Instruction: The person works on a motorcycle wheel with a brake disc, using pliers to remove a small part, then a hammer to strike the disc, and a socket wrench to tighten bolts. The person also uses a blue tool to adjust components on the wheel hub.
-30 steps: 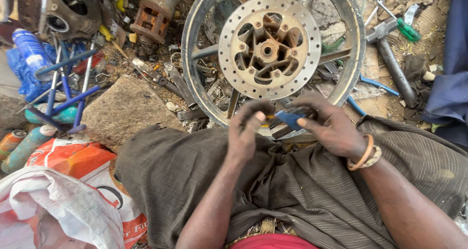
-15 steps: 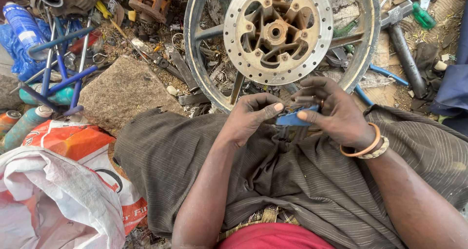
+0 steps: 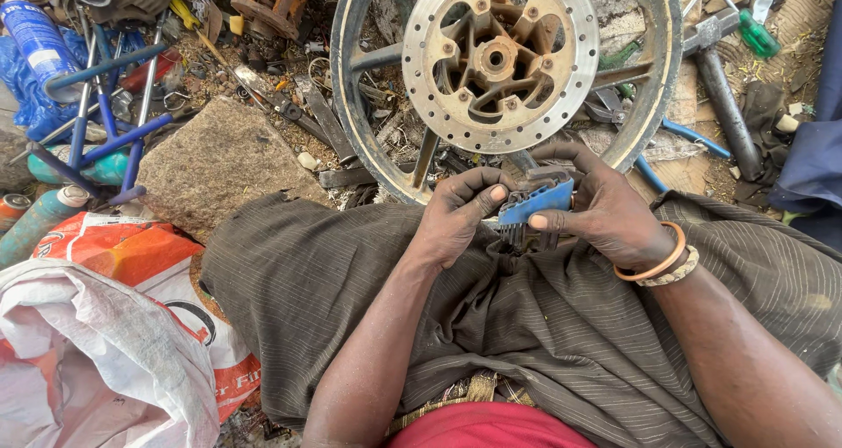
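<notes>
Fingers curled in tight on both sides, all of them pinched round one small blue flat-backed metal part held over the lap. The left hand has its thumb laid along the near left end of the part, the other fingers folded under it. The right hand clamps the right end, thumb tip pressed on the blue face, forefinger arched over the top edge. No slack between fingers and part on either side.

Under the blue face hangs something dark and ribbed, but the fingers cover most of it and I cannot tell what it is. The underside of the part is hidden altogether.

Just beyond the hands lies a black spoked motorcycle wheel with a drilled, rust-stained brake disc at its hub; the wheel's top is cut off by the frame. Its near rim sits just past the knuckles. To the left, a flat grey stone, then a blue tubular metal frame well apart. A white and orange woven sack crowds the lower left. On the right, a dark long-handled hammer lies amid scrap. The brown striped cloth across the lap gives the only open room, right under the hands.
</notes>
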